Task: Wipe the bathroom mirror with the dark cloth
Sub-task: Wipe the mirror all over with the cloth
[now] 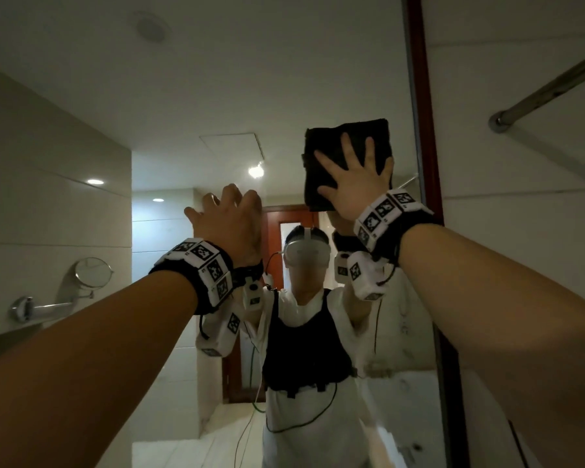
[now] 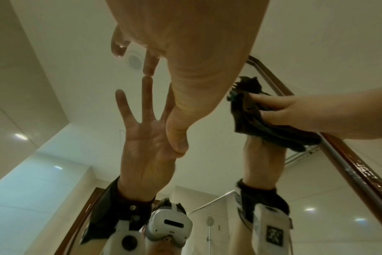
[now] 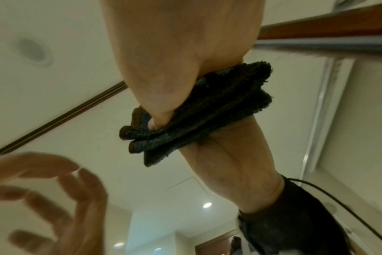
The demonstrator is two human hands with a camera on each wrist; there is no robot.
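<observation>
The bathroom mirror (image 1: 217, 113) fills the wall ahead, and a red-brown wooden frame (image 1: 423, 113) runs down its right edge. My right hand (image 1: 355, 177) presses a folded dark cloth (image 1: 325, 140) flat against the glass, high up and just left of that frame. Its fingers are spread straight over the cloth. In the right wrist view the cloth (image 3: 207, 110) sits sandwiched between my palm (image 3: 175, 60) and its reflection. My left hand (image 1: 230, 217) is raised lower and to the left, holding nothing. Its spread fingertips (image 2: 147, 69) touch the glass and meet their reflection.
A metal towel rail (image 1: 547, 86) juts from the tiled wall to the right of the frame. A round shaving mirror (image 1: 92, 271) on a chrome arm hangs on the left wall. The glass reflects me, a door and ceiling lights.
</observation>
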